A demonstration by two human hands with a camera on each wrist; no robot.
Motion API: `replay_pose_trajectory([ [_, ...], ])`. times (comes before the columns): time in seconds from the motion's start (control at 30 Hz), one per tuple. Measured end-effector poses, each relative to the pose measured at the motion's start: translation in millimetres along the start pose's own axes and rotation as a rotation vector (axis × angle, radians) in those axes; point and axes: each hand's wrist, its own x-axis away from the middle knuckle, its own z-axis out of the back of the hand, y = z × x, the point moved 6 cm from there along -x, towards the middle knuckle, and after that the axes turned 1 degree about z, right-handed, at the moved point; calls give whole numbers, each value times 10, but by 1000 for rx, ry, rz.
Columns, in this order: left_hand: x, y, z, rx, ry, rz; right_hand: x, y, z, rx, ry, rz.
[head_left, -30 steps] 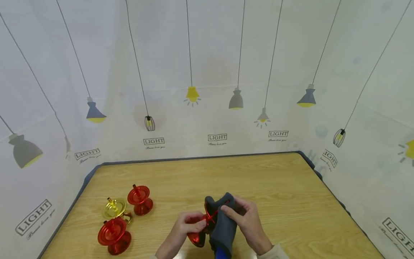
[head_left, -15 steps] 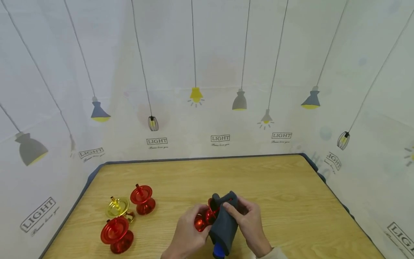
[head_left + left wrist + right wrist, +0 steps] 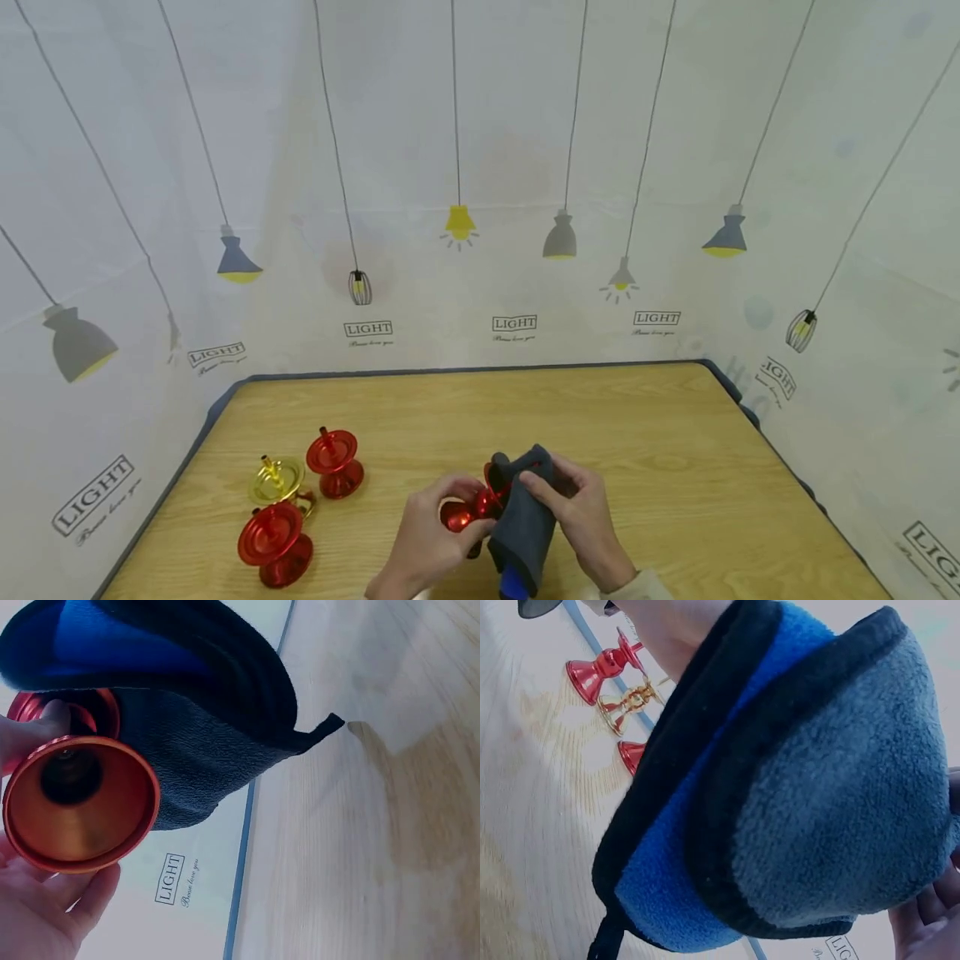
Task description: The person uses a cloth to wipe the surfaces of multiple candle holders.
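Note:
A shiny red candle holder (image 3: pixel 459 517) is in my left hand (image 3: pixel 423 537), whose thumb and fingers grip it. Its hollow base (image 3: pixel 82 825) faces the left wrist camera. A folded cloth (image 3: pixel 525 525), dark grey outside and bright blue inside, wraps the dish end and hides most of it. My right hand (image 3: pixel 588 517) pinches the cloth from the right, thumb on the near side. In the right wrist view the cloth (image 3: pixel 840 780) covers most of the scene, its dark hemmed edges hanging in folds.
On the left of the wooden table (image 3: pixel 420 417) stand a red candle holder (image 3: pixel 337 479) at the back, a gold one (image 3: pixel 261 482) beside it and another red one (image 3: pixel 285 562) in front. A white curtain (image 3: pixel 420 275) printed with lamps surrounds the table.
My left hand has shifted its grip and turned the candle holder, so its base points left instead of down. The right hand keeps pinching the cloth. The head view has shifted slightly.

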Motion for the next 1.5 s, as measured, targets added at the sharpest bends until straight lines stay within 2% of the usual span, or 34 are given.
replay_pose_trajectory([
  [0.13, -15, -28, -7, 53, -75, 47, -7, 26, 13, -3, -21, -8],
  [0.33, -37, -72, -57, 183, -270, 80, 2, 23, 18, 1, -55, 7],
  [0.4, -33, -75, -71, 202, -302, 87, 7, 16, 18, 7, -62, 13],
  [0.5, -15, -54, -85, 153, -276, 67, 7, 7, 25, 15, -51, 14],
  [0.67, -3, 48, -105, -36, -118, -55, -9, -3, 72, 19, 22, 9],
  [0.77, -3, 75, -106, -87, -48, -84, -11, -4, 86, 18, 47, 14],
  [0.87, 2, 81, -101, -109, -27, -86, -7, -5, 77, 18, 40, 28],
  [0.97, 5, 78, -104, -110, -44, -78, 4, -10, 72, 19, 34, 42],
  [1.1, 5, 51, -111, -59, -95, -42, 17, -12, 75, 15, 21, 53],
  [1.2, 10, 6, -107, 13, -152, 13, 24, -6, 70, 21, 0, 61],
  [1.43, 1, -91, -139, 274, -369, 139, 30, 23, 65, 9, -95, 23],
  [1.5, -1, -96, -159, 312, -415, 150, 30, 21, 69, 14, -110, 17],
])
